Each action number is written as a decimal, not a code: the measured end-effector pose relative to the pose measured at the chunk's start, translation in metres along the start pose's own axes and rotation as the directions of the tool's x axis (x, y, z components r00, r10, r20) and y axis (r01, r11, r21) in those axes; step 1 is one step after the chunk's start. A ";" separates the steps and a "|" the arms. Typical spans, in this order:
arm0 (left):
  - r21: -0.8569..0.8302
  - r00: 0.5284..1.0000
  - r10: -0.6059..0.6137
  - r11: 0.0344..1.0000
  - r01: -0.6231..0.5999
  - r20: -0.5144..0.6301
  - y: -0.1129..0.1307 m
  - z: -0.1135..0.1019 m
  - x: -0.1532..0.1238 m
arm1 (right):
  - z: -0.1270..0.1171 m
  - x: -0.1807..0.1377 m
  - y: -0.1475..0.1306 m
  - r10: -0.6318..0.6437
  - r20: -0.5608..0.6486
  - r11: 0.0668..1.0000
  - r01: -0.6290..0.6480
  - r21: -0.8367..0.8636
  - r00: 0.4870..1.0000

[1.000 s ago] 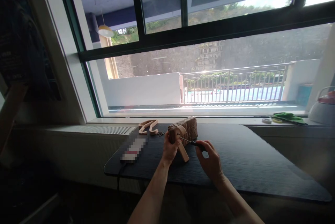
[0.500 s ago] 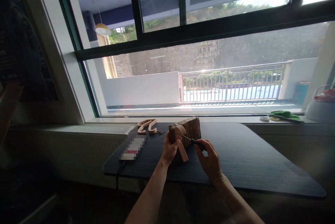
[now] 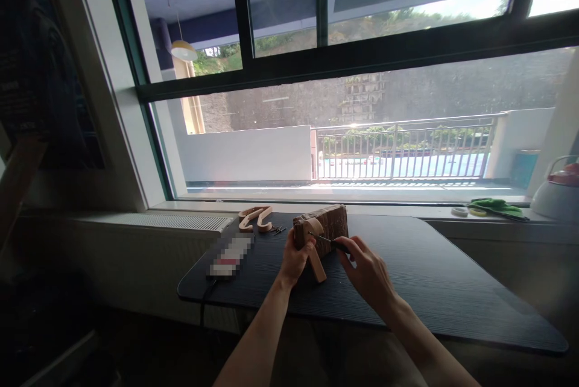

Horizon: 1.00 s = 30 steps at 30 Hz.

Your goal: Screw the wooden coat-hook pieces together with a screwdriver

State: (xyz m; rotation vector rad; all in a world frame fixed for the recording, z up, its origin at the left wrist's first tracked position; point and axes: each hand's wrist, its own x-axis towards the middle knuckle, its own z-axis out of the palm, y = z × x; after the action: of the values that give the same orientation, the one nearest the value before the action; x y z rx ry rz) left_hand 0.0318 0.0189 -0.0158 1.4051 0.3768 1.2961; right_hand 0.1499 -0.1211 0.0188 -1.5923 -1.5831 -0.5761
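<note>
My left hand (image 3: 295, 260) is closed around a pale wooden piece (image 3: 318, 265), pressing it to the end of a brown, rough-wrapped block (image 3: 335, 222). The block rests tilted on the dark table. In my closed right hand (image 3: 370, 271) is a screwdriver (image 3: 340, 247) with a dark handle and a thin shaft. Its tip meets the wooden piece near my left thumb; whether a screw sits there is too small to tell. Beyond my left hand lie curved wooden pieces (image 3: 256, 218) and several small screws (image 3: 278, 230).
A blurred-out flat item (image 3: 230, 257) with a cable lies on the left of the dark table (image 3: 434, 278). Green gloves (image 3: 496, 208), tape rolls (image 3: 460, 211) and a white kettle (image 3: 556, 194) stand along the windowsill. A radiator (image 3: 181, 221) is at the left.
My right wrist and forearm have swung to the right, with the fingers turned around the screwdriver handle. The left hand keeps its hold. My view has shifted slightly.
</note>
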 end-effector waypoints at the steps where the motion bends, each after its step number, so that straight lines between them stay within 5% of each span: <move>1: -0.002 1.000 0.001 1.000 -0.001 -0.003 0.001 0.000 0.000 | -0.006 0.004 -0.002 -0.027 0.038 0.997 0.029 -0.068 0.999; 5: -0.006 1.000 -0.001 1.000 0.000 -0.016 0.003 0.001 -0.001 | -0.021 0.014 -0.012 -0.120 0.133 0.957 0.150 -0.247 0.984; 12: 0.000 0.999 0.008 1.000 -0.008 -0.032 0.007 0.001 -0.002 | -0.022 0.012 -0.023 -0.132 0.146 0.943 0.170 -0.287 0.980; 30: -0.091 0.994 -0.039 0.995 0.030 -0.105 0.009 -0.002 0.001 | 0.011 0.001 -0.020 0.105 0.029 0.987 -0.108 0.122 0.994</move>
State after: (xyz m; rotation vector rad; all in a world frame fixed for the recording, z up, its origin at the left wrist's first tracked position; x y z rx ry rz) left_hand 0.0263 0.0178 -0.0079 1.2527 0.4082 1.3469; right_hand 0.1280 -0.1139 0.0174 -1.5841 -1.5092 -0.3966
